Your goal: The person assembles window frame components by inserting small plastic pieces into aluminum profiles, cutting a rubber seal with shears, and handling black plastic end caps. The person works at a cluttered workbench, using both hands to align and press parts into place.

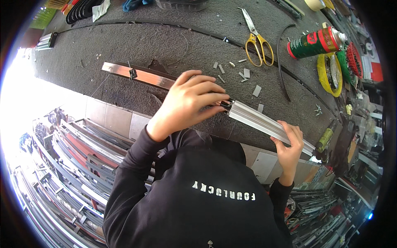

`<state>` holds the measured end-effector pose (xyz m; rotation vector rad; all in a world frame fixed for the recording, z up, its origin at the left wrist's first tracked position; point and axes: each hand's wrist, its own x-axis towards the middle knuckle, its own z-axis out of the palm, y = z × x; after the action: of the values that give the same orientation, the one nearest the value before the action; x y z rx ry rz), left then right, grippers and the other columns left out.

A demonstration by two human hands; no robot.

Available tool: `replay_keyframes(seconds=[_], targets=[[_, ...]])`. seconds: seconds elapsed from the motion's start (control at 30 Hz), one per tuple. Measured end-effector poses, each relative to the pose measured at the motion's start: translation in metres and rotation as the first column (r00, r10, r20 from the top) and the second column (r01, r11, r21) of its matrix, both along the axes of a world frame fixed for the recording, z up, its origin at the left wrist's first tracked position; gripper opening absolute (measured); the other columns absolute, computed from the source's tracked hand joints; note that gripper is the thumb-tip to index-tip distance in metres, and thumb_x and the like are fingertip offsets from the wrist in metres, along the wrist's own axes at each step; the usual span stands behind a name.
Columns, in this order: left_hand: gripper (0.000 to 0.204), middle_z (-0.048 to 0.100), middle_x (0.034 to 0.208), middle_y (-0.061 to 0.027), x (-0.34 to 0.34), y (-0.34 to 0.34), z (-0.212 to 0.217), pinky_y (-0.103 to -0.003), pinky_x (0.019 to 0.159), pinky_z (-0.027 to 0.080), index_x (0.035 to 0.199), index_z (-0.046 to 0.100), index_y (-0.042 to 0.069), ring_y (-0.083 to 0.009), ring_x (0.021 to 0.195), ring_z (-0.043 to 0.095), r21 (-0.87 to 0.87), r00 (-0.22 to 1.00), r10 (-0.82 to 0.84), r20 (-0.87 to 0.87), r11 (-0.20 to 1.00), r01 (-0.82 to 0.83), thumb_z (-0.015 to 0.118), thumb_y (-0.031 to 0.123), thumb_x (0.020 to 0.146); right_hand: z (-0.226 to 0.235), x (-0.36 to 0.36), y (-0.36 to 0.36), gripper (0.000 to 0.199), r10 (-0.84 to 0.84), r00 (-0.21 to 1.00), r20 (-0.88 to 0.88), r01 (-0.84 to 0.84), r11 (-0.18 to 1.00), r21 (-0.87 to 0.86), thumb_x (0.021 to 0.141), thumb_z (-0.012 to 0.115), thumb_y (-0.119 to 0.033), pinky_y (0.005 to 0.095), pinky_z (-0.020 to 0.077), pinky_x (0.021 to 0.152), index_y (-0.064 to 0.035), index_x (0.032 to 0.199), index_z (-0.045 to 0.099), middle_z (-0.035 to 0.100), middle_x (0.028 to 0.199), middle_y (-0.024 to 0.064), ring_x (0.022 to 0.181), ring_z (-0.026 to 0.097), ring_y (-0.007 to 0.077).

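A long silver aluminium profile [258,121] with grooves slants across the near edge of the work surface. My right hand [289,142] grips it toward its right end, thumb on the near side and fingers over the far side. At the profile's left end, my left hand [188,99] has its thumb and fingertips closed on a small black fitting [226,105], which is partly hidden by the fingers. A shiny copper-coloured strip [155,78] carrying a black clip [132,73] runs from the left to beneath my left hand, where the rest is hidden.
Yellow-handled scissors [259,47], a green and red spray can [316,42] and a curved black strip [280,62] lie on the grey carpeted bench [136,43]. Small pale pieces [247,73] are scattered beyond my hands. A yellow basket [329,74] stands right; racked metal bars [74,153] lie lower left.
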<state>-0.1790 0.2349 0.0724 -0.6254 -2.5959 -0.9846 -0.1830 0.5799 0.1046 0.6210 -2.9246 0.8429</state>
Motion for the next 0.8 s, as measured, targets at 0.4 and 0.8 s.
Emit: replay_keyframes(seconds=[0.4, 0.8], targets=[[0.025, 0.074, 0.102, -0.0036, -0.002, 0.008, -0.014, -0.039, 0.089, 0.054, 0.104, 0.076, 0.009, -0.0239, 0.100, 0.069, 0.146, 0.997, -0.071, -0.027, 0.986, 0.075, 0.082, 0.018, 0.081, -0.002, -0.003, 0.001, 0.045, 0.016, 1.000, -0.009, -0.016, 0.999, 0.028, 0.073, 0.085, -0.013, 0.0381, 0.0421, 0.090, -0.0038, 0.115, 0.073, 0.075, 0.106, 0.0066, 0.092, 0.063, 0.0256], [0.027, 0.074, 0.102, -0.0056, -0.002, 0.007, -0.017, -0.040, 0.089, 0.053, 0.106, 0.075, 0.005, -0.0256, 0.103, 0.069, 0.156, 0.989, -0.142, -0.045, 0.977, 0.147, 0.081, 0.013, 0.081, -0.010, -0.001, 0.001, 0.043, 0.033, 0.995, -0.100, -0.029, 0.999, 0.041, 0.074, 0.086, -0.016, 0.0378, 0.0410, 0.089, -0.0046, 0.114, 0.074, 0.075, 0.105, 0.0057, 0.091, 0.064, 0.0245]])
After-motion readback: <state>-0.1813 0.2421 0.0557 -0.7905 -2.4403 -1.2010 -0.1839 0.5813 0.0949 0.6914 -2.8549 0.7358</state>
